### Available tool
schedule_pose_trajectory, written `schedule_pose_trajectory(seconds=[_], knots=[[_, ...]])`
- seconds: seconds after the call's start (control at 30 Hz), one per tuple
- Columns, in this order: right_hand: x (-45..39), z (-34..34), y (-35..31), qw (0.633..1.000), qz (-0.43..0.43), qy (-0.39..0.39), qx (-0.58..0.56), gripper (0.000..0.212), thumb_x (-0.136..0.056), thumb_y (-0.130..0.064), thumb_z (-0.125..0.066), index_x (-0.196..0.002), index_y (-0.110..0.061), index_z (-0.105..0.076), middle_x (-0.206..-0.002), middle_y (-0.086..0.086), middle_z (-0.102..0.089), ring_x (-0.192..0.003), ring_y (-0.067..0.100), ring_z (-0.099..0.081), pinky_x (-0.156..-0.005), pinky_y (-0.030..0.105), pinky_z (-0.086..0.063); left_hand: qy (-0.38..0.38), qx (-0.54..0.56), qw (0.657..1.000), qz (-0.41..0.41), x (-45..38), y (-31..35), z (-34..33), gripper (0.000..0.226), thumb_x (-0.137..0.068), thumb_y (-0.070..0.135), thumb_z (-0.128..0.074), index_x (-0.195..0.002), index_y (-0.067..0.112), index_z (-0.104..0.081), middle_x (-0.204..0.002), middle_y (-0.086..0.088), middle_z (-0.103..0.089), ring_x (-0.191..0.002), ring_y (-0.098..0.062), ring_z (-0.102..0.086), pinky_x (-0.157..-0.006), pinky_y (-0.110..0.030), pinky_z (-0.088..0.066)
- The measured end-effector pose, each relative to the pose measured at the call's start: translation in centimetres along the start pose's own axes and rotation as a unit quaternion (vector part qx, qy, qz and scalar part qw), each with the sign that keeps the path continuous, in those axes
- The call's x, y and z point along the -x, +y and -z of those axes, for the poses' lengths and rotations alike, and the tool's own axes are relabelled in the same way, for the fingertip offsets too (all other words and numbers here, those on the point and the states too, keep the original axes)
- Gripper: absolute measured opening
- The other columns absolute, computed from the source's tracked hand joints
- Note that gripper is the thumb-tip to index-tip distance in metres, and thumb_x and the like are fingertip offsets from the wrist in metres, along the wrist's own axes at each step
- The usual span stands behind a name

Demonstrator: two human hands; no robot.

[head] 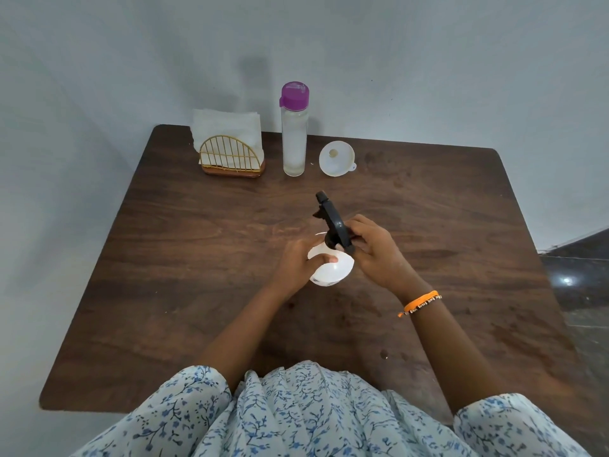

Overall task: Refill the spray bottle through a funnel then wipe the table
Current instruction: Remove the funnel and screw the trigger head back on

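A white spray bottle (336, 270) stands near the middle of the brown wooden table (197, 258). My left hand (296, 268) wraps around its body. My right hand (375, 252) grips its black trigger head (331, 219), which sits on the bottle's neck and points away from me. A clear water bottle (294, 140) with a purple cap stands at the back of the table. A white funnel (336, 159) lies on its side just right of that bottle. White paper napkins (227, 130) stand in a gold wire holder (230, 159) at the back left.
The table stands against a pale wall. A dark tiled floor (580, 291) shows past the table's right edge. An orange band is on my right wrist. My floral sleeves fill the bottom of the view.
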State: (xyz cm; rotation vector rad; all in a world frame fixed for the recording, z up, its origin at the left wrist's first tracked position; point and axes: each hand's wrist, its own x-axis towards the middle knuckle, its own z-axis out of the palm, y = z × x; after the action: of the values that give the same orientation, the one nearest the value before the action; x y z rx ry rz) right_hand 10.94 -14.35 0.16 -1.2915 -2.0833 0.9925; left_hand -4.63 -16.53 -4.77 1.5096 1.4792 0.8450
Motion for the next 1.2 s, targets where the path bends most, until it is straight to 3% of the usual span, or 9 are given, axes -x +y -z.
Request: schedule_pose_trajectory(seconds=[0.1, 0.17, 0.4, 0.5, 0.7, 0.83, 0.97, 1.07, 1.2], knots=[[-0.2, -0.7, -0.1, 0.996, -0.031, 0.08, -0.038, 0.015, -0.072, 0.0, -0.073, -0.084, -0.004, -0.064, -0.085, 0.011, -0.061, -0.077, 0.02, -0.058, -0.071, 0.025, -0.049, 0.004, 0.007, 1.0, -0.005, 0.0, 0.1, 0.1, 0.027, -0.079, 0.019, -0.068, -0.106, 0.014, -0.069, -0.095, 0.007, -0.064, -0.087, -0.01, -0.059, -0.066, -0.002, -0.04], [-0.3, -1.2, -0.4, 0.987, -0.065, 0.134, -0.063, 0.024, -0.066, -0.004, -0.079, -0.074, 0.001, -0.057, -0.076, 0.01, -0.057, -0.068, 0.016, -0.051, -0.063, 0.019, -0.045, 0.015, 0.011, 1.0, -0.001, 0.2, 0.1, 0.0, 0.024, -0.081, 0.013, -0.068, -0.105, 0.01, -0.069, -0.092, 0.005, -0.064, -0.087, -0.014, -0.061, -0.064, -0.003, -0.042], [0.5, -3.8, -1.4, 0.955, -0.129, 0.249, -0.099, 0.028, -0.064, -0.009, -0.079, -0.077, -0.009, -0.054, -0.08, 0.0, -0.059, -0.078, 0.013, -0.056, -0.069, 0.015, -0.045, 0.049, -0.03, 0.998, -0.02, 0.3, -0.3, -0.5, 0.025, -0.082, 0.001, -0.062, -0.107, 0.004, -0.068, -0.097, -0.011, -0.071, -0.085, -0.015, -0.061, -0.066, -0.003, -0.04], [0.4, -4.7, -1.6, 0.943, -0.16, 0.259, -0.134, 0.03, -0.066, -0.012, -0.079, -0.082, -0.015, -0.053, -0.084, -0.003, -0.057, -0.079, 0.009, -0.054, -0.07, 0.013, -0.043, 0.045, -0.036, 0.997, -0.041, 0.3, -0.3, -0.5, 0.026, -0.083, 0.001, -0.062, -0.108, 0.004, -0.067, -0.102, -0.01, -0.071, -0.09, -0.014, -0.062, -0.071, -0.003, -0.039], [0.9, -5.2, -1.3, 0.961, -0.091, 0.235, -0.11, 0.022, -0.073, -0.012, -0.076, -0.093, -0.013, -0.067, -0.093, -0.012, -0.045, -0.089, 0.007, -0.052, -0.079, 0.006, -0.039, 0.032, -0.028, 0.998, -0.037, 0.1, -0.6, -0.2, 0.024, -0.084, 0.005, -0.061, -0.107, 0.006, -0.068, -0.103, -0.011, -0.071, -0.091, -0.017, -0.064, -0.07, -0.007, -0.041], [2.0, -4.9, -0.5, 0.976, -0.069, 0.193, -0.075, 0.032, -0.078, -0.006, -0.063, -0.11, -0.012, -0.063, -0.108, -0.009, -0.052, -0.105, 0.008, -0.048, -0.088, 0.005, -0.036, 0.025, -0.031, 0.998, -0.044, 0.0, -0.4, -0.2, 0.029, -0.083, 0.003, -0.062, -0.112, 0.007, -0.066, -0.106, -0.008, -0.07, -0.091, -0.014, -0.061, -0.07, -0.003, -0.039], [2.3, -5.0, -0.3, 0.972, -0.098, 0.203, -0.065, 0.029, -0.084, -0.008, -0.061, -0.113, -0.013, -0.062, -0.106, -0.011, -0.058, -0.107, 0.007, -0.043, -0.086, 0.0, -0.03, 0.035, -0.027, 0.998, -0.034, 0.1, -0.3, -0.3, 0.023, -0.082, 0.0, -0.062, -0.104, 0.0, -0.068, -0.093, -0.004, -0.067, -0.081, -0.013, -0.058, -0.063, -0.002, -0.04], [2.0, -5.1, -0.2, 0.954, -0.14, 0.231, -0.131, 0.03, -0.079, -0.014, -0.071, -0.108, -0.019, -0.064, -0.108, -0.011, -0.06, -0.109, 0.009, -0.052, -0.092, 0.017, -0.04, 0.042, -0.035, 0.998, -0.031, 0.2, -0.3, -0.3, 0.022, -0.082, 0.0, -0.061, -0.102, 0.0, -0.068, -0.095, -0.009, -0.069, -0.081, -0.013, -0.059, -0.062, -0.002, -0.041], [1.2, -5.6, -1.1, 0.922, -0.192, 0.294, -0.161, 0.028, -0.066, -0.023, -0.081, -0.083, -0.017, -0.06, -0.09, -0.005, -0.066, -0.091, 0.011, -0.061, -0.082, 0.031, -0.05, 0.051, -0.044, 0.996, -0.051, 0.3, -0.3, -0.5, 0.026, -0.084, 0.0, -0.059, -0.108, 0.003, -0.067, -0.102, -0.011, -0.07, -0.087, -0.008, -0.058, -0.067, 0.003, -0.037]])
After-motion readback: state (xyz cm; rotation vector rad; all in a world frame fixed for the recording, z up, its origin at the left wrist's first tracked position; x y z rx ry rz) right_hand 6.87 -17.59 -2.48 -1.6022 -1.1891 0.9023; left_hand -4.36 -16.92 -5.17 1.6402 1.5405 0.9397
